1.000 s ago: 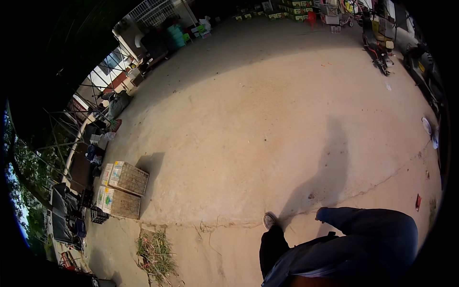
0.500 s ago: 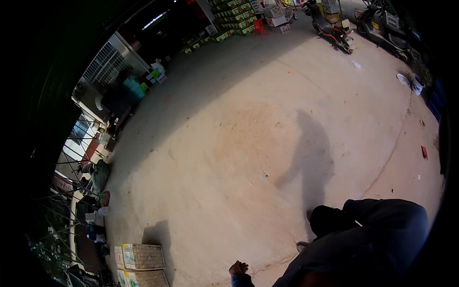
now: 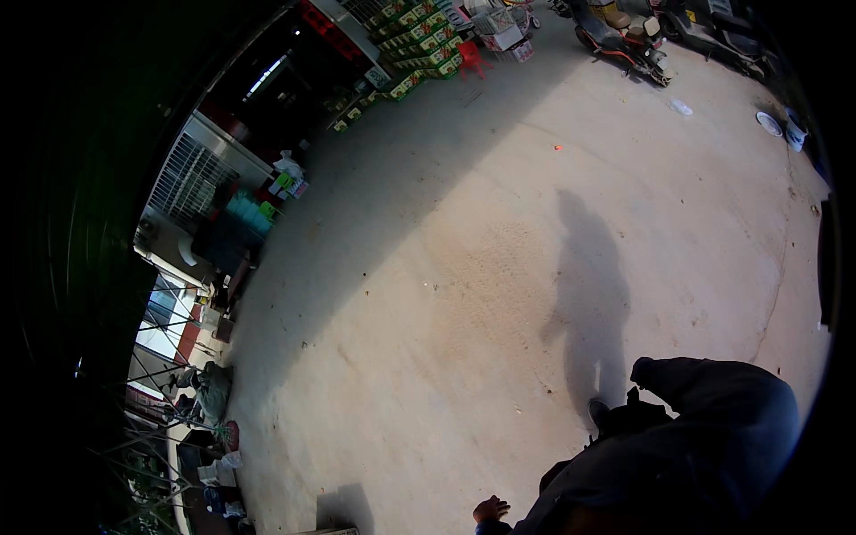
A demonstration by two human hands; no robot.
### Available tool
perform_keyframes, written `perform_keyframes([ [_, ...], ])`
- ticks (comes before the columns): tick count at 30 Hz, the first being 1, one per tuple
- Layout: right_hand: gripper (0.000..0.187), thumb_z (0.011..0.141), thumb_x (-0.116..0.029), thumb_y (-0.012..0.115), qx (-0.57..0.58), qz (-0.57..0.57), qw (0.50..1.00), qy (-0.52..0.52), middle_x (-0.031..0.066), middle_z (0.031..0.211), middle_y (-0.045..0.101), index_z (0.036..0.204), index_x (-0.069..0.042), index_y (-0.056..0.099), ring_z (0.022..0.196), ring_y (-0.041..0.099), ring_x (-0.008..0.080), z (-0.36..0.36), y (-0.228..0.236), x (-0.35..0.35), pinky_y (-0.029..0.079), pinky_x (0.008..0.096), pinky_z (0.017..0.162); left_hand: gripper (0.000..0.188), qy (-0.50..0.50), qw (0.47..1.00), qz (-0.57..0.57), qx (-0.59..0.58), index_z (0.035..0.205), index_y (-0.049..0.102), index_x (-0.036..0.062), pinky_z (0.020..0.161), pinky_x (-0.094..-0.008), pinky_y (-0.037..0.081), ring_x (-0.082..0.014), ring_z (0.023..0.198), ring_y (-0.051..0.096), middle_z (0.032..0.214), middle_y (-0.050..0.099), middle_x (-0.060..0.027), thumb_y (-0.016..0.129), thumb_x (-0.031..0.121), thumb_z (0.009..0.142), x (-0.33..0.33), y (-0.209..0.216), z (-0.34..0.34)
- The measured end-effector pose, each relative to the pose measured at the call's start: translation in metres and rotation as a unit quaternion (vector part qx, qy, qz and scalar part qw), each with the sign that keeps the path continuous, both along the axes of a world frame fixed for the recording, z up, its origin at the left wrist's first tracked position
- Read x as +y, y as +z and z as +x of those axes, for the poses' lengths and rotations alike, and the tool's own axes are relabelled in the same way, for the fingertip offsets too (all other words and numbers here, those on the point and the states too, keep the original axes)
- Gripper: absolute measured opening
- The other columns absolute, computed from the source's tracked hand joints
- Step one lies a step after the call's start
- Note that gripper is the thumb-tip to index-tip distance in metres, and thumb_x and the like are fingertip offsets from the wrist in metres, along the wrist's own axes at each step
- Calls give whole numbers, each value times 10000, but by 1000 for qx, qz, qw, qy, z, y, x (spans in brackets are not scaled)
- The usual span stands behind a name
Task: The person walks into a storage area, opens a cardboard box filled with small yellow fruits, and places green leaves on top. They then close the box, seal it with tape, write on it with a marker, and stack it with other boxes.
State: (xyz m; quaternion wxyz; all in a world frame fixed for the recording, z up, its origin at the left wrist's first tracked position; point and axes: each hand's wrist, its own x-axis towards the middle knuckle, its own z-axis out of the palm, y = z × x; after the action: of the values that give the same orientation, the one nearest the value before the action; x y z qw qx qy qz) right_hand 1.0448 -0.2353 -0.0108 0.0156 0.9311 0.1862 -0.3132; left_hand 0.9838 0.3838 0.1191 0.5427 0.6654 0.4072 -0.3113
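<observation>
Open concrete yard (image 3: 428,348), scooters (image 3: 631,46) at upper right. Left hand (image 3: 490,510), fingers loosely parted, hangs well right of a cropped crate (image 3: 337,532); right hand (image 3: 638,378) too dark to tell.

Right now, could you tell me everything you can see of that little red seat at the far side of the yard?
The red seat looks like moulded plastic, a plain bright red, with thin legs under it. It appears to stand upright on the shaded part of the concrete ground, between stacked green-and-yellow cartons and some pale boxes. It is too small here to tell whether it touches either, or what fine details it has.
</observation>
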Motion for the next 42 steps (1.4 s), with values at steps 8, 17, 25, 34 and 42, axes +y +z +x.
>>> perform_keyframes([
  [8,183,739,-249,688,63,349,831,-429,108,738,672,800,-76,686,690,659,294,283,39,-6,529,406,595,325,79,991,-85,68,1014,523,-40,590,-415,538,-342,755,654,930,642,-217,505,255,879,-80,-34,147],
  [17,258,881,-313,553,148,165,837,-501,85,833,694,865,-92,684,675,659,236,530,33,-25,501,393,586,352,113,985,-122,42,998,536,-51,532,-439,534,-360,674,644,870,638,-236,593,262,846,-20,-67,431],
  [25,240,844,-328,572,237,28,921,-309,74,804,689,817,-121,689,694,655,233,594,18,-12,496,397,603,237,95,994,11,-55,953,549,-59,443,-397,492,-326,616,645,785,644,-222,567,156,856,113,-1,785],
  [34,221,802,-344,593,245,33,935,-254,61,771,683,763,-153,695,716,651,230,833,-31,-12,489,403,623,343,-64,997,39,-33,1118,473,-34,760,-444,513,-363,932,635,1063,618,-225,432,254,937,64,61,1078],
  [42,205,765,-359,612,151,98,910,-374,50,742,678,715,-181,701,735,647,227,1192,-17,-59,484,407,640,360,10,996,-49,70,1134,468,-43,720,-422,525,-357,910,641,1052,619,-223,444,252,929,-23,43,1219],
])
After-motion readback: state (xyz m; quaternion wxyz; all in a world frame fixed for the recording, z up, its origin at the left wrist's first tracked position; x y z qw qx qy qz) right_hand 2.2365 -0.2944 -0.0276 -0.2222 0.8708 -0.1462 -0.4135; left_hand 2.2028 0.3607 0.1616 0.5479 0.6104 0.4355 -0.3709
